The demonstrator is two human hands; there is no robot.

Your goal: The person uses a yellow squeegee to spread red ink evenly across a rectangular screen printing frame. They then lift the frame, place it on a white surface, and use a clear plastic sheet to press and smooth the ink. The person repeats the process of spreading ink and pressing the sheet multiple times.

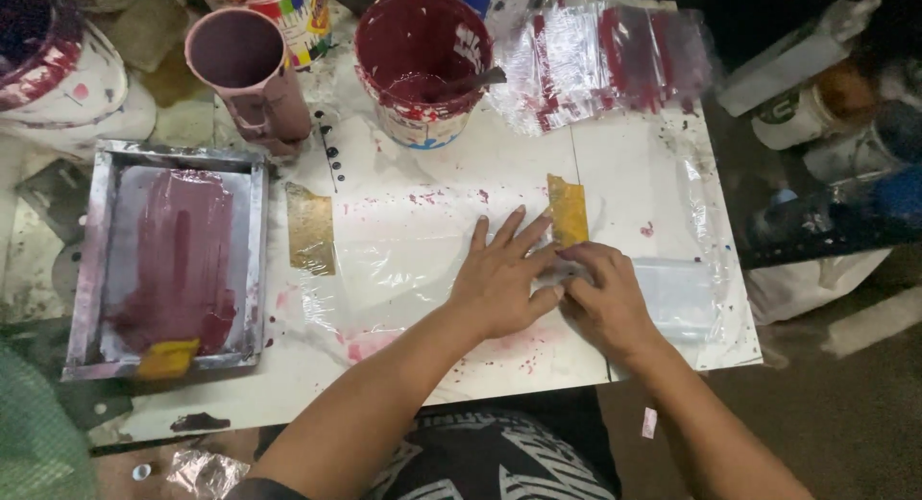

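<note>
Both hands met at the clear plastic bag (pixel 672 293) on the white table (pixel 615 164). Left hand (pixel 499 279) lay flat, fingers spread, pressing the sheet (pixel 403 269). Right hand (pixel 607 303) pinched the bag's mouth; the bag stretched toward three o'clock, yellow tape (pixel 568 210) at twelve.

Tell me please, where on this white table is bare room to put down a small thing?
Bare room lies on the white table between the paint bucket and the yellow tape strip, and along the near edge beside the framed screen. The middle is crowded: both hands, left hand and right hand, press clear plastic film.
</note>
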